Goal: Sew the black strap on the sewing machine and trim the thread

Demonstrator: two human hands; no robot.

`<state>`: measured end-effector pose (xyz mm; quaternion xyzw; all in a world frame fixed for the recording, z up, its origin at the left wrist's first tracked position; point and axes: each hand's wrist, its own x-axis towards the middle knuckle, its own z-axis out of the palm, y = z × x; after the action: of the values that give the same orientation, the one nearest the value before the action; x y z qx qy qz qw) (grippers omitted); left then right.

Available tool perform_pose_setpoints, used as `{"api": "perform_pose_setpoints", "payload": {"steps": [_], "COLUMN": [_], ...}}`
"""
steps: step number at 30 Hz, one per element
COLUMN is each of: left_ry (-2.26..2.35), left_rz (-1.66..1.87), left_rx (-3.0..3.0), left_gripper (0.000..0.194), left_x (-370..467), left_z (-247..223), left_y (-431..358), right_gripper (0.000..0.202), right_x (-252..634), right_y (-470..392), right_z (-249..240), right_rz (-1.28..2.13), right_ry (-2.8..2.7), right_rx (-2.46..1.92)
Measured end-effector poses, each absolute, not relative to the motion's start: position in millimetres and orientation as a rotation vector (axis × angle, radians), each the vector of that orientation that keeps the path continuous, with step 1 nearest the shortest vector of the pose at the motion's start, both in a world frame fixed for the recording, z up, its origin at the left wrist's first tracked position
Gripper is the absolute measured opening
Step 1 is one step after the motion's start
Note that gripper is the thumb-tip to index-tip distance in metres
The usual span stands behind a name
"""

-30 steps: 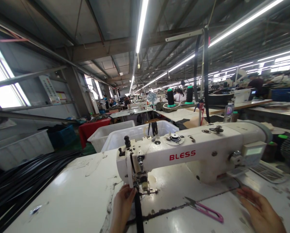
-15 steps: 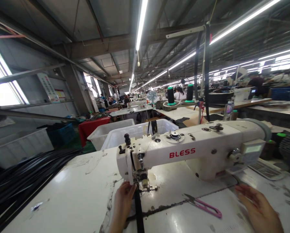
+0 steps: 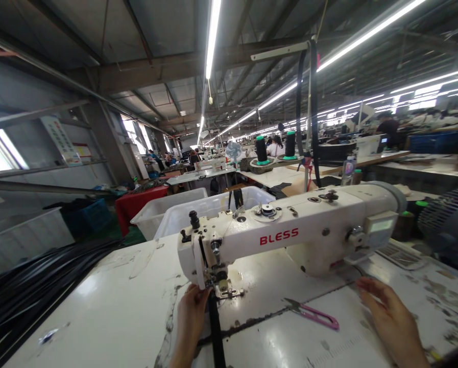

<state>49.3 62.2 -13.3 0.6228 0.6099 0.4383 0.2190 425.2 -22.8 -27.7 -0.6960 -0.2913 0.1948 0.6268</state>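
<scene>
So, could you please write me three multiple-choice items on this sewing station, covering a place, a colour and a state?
1. Where do the thread snips lie?
A. On the table between the two hands
B. On top of the sewing machine
C. In the white bin

2. What colour is the lettering on the sewing machine?
A. Blue
B. Red
C. Green

3. How is the right hand?
A. Gripping the snips
B. Turning the handwheel
C. Open, flat on the table

Answers: 1 A, the snips rest right of the left hand, which is at the black strap; 2 B, BLESS is red; 3 C, fingers spread, holding nothing.
</scene>
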Motion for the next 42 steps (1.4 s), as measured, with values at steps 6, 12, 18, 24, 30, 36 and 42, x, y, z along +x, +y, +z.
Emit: {"api": "perform_pose_setpoints", "payload": {"steps": [6,12,18,24,30,36,42], "left_ry": [1.790,1.883,1.946,2.014,2.120,2.282,2.363], "left_rz": [1.212,1.154,1.100,1.006,0.915,0.832,0.836], "left_rx": [1.786,1.859,1.887,1.920,1.835,1.698,1.672], "left_gripper": [0.030,0.033,0.035,0.039,0.030,0.015,0.018], "left_x": [47,47,48,45,43,49,51], "left_z": [-12,-12,-12,-13,-13,-7,-8], "left_y": [63,62,62,62,63,63,62], "right_gripper": [0.039,0.020,0.028,0.026,0.024,0.022,0.024], "right_x": [357,257,198,181,181,181,183], "right_y": [-24,14,50,61,62,66,66], "right_z": [-6,10,6,1,-5,-11,-10], "right_rz": [0.533,0.662,0.631,0.643,0.647,0.676,0.717], "right_ry": [-1.031,-1.617,-1.633,-1.526,-1.479,-1.530,-1.598], "right_rx": [-1.584,-1.428,-1.437,-1.479,-1.469,-1.445,-1.417]}}
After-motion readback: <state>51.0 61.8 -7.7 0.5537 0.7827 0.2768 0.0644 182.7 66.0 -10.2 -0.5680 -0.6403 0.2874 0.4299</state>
